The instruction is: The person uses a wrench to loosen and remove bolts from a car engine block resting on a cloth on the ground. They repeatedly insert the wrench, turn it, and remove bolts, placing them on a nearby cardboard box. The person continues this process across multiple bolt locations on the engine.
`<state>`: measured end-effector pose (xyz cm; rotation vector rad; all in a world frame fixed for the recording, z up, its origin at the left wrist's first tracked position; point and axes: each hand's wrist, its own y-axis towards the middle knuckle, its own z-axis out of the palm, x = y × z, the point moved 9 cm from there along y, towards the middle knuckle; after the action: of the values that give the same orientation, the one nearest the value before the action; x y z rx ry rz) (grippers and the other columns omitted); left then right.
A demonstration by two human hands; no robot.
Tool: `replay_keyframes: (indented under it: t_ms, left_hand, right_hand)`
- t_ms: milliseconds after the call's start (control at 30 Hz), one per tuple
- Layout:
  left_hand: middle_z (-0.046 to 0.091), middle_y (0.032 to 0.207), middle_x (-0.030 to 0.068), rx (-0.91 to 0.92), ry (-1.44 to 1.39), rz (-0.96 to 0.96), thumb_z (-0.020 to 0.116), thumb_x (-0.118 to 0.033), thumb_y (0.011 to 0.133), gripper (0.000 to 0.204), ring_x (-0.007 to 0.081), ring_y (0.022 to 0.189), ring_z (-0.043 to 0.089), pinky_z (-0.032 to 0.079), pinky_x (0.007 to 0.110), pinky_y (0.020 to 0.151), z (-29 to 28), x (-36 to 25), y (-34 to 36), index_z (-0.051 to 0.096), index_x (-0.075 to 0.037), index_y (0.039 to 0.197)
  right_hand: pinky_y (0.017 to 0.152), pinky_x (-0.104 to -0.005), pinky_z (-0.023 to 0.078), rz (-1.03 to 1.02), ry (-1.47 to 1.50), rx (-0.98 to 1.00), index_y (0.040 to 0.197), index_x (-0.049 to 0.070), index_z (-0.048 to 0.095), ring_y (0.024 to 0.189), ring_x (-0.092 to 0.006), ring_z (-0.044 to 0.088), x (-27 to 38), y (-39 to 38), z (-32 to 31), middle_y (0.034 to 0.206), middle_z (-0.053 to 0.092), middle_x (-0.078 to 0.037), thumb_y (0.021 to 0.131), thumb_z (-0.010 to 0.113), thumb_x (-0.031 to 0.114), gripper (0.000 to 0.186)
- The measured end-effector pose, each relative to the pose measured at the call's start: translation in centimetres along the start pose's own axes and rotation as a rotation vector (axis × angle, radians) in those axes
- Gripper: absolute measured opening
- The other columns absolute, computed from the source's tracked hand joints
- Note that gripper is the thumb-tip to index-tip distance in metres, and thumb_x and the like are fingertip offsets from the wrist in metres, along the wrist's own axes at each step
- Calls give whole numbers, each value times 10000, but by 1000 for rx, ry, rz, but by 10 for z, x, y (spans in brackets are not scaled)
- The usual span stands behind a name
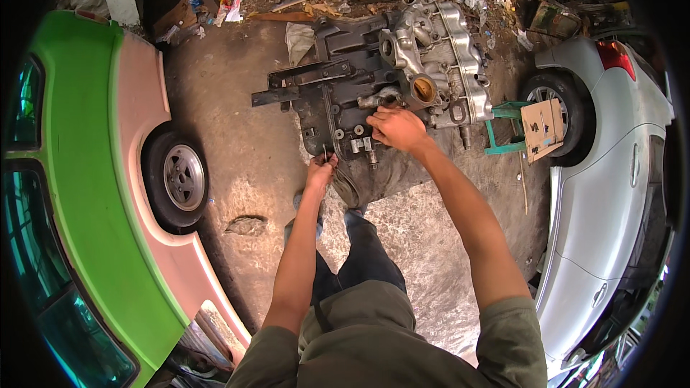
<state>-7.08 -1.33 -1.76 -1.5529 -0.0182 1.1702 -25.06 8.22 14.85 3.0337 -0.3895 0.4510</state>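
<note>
An engine lies in front of me, its dark block and brackets to the left. Its silver intake manifold and cover are on the right. My left hand is pinched at the near left corner of the dark block, beside a flat dark plate. Something thin and small shows at its fingertips, too small to name. My right hand is closed against the middle of the engine, just below a round metal opening. Whatever its curled fingers grip is hidden. A dark crumpled cloth hangs below the engine's near edge.
A green and pink vehicle stands on the left, a silver car on the right. Beside the car's wheel is a green stool with a cardboard piece against it. Litter lies along the far edge of the concrete floor.
</note>
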Motion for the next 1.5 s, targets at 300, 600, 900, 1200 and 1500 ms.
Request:
replay_keyframes:
  t_ms: [300,600,900,1200,1500]
  left_hand:
    - [644,736,-10,149,17,16,615,-345,986,246,41,513,415,328,212,481,6,0,-2,629,-117,893]
    - [713,909,43,395,80,200,625,-182,989,204,142,740,610,477,308,734,3,-5,24,652,19,970]
    - [720,767,94,563,101,485,621,-190,986,253,143,714,644,482,311,699,14,-30,13,692,39,906]
    - [668,719,173,595,324,611,533,-200,1009,290,339,694,663,497,402,666,16,-38,8,645,18,853]
    - [639,643,151,551,257,695,562,-71,940,187,280,567,648,491,371,568,20,-46,11,641,31,805]
  right_hand:
    - [764,-376,546,31,-83,-9,995,107,629,930,-221,643,2,0,0,891,638,-32,793,704,195,233]
    - [699,-367,511,83,-194,-113,852,85,638,775,-232,613,8,0,-6,754,600,-38,719,746,150,183]
    - [1050,-436,417,682,-92,-972,1007,32,693,1166,-293,603,36,-55,6,1107,695,-123,897,639,62,127]
    - [1037,-411,410,866,102,-1115,1208,21,530,1257,-301,536,105,-73,97,1414,498,-230,976,567,117,254]
    - [920,-342,456,867,-140,-1111,1238,2,533,1016,-192,647,91,-80,54,1107,669,-137,902,592,-33,343]
